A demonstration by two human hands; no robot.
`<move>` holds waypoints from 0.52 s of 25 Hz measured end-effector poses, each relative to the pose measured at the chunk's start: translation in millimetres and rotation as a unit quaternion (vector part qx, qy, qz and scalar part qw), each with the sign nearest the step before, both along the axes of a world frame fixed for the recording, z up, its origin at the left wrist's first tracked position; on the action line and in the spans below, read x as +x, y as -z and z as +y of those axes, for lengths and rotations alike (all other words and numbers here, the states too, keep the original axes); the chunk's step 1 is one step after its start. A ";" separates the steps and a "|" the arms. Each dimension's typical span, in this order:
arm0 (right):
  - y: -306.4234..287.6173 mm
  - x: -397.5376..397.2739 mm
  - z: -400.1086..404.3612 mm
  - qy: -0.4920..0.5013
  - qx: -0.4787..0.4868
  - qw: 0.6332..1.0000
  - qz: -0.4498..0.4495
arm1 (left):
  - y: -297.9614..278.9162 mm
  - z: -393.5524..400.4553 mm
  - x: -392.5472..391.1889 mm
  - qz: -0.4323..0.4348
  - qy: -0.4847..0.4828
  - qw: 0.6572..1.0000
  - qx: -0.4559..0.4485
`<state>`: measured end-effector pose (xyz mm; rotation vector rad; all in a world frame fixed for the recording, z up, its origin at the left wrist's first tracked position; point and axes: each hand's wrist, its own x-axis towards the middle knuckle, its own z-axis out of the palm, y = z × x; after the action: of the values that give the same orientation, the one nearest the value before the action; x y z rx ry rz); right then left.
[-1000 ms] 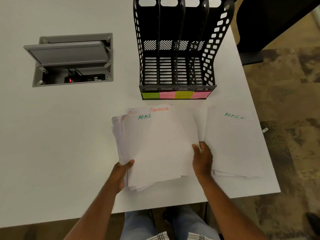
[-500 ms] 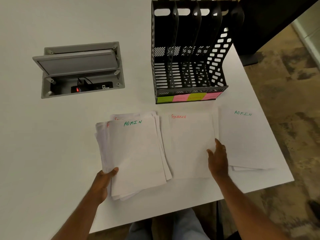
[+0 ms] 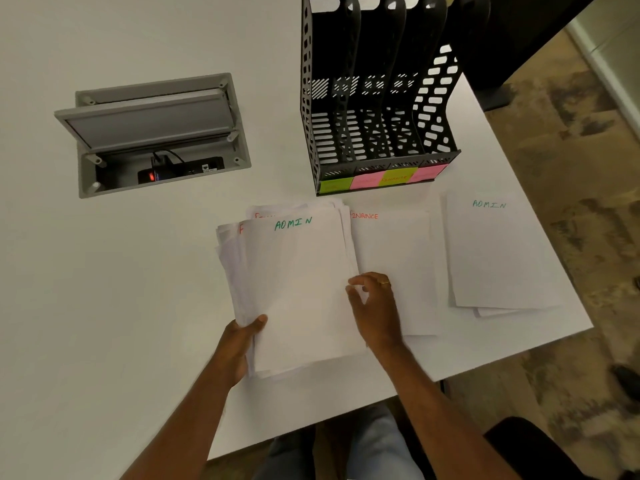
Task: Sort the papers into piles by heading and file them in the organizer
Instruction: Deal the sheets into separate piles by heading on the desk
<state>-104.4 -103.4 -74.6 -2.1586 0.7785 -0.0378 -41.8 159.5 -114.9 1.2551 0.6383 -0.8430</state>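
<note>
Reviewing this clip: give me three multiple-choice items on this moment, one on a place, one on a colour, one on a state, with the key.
1. Where does the FINANCE sheet lie?
A. between the unsorted stack and the ADMIN pile
B. in the organizer
C. left of the stack

2. Colour of the ADMIN heading atop the stack?
A. red
B. green
C. black

3. The left hand is:
A. flat on the table
B. inside the organizer
C. gripping the stack's corner

Key: A, it sits in the middle; B, green lettering; C, thumb over the corner.
</note>
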 end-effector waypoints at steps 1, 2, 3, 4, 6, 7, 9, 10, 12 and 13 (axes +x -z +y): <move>-1.5 -0.6 3.6 0.024 -0.001 1.000 0.015 | 1.1 -2.1 0.4 0.003 0.000 1.000 -0.005; -2.9 -2.2 5.4 0.042 0.002 0.999 0.023 | 2.1 -3.4 1.1 0.006 -0.001 1.000 -0.009; -3.6 -4.0 6.4 0.057 0.007 0.998 0.026 | 2.8 -4.4 1.4 0.008 -0.001 1.000 -0.011; -3.3 -5.7 7.2 0.070 0.014 0.997 0.028 | 4.0 -5.0 1.4 0.010 -0.002 1.000 -0.011; -1.8 -8.1 7.9 0.088 0.034 0.995 0.043 | 7.0 -6.1 0.1 0.014 -0.005 1.000 -0.012; -1.0 -8.4 7.1 0.091 0.043 0.993 0.058 | 8.6 -6.8 -0.7 0.016 -0.007 1.000 -0.010; 1.1 -8.3 3.5 0.088 0.056 0.991 0.082 | 11.3 -8.5 -2.7 0.018 -0.012 1.000 -0.005; 2.8 -8.6 -0.1 0.083 0.059 0.991 0.081 | 12.1 -10.1 -3.8 0.018 -0.014 1.000 -0.006; 5.5 -10.6 -9.1 0.078 0.055 0.994 0.053 | 11.6 -15.3 -5.9 0.021 -0.009 1.000 -0.015; 5.9 -12.4 -15.5 0.082 0.052 0.995 0.033 | 10.6 -19.4 -6.7 0.021 -0.002 0.999 -0.024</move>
<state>-116.8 -118.8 -80.5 -2.0026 0.9744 -0.0112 -48.5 140.1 -125.5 1.1953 0.6507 -0.8782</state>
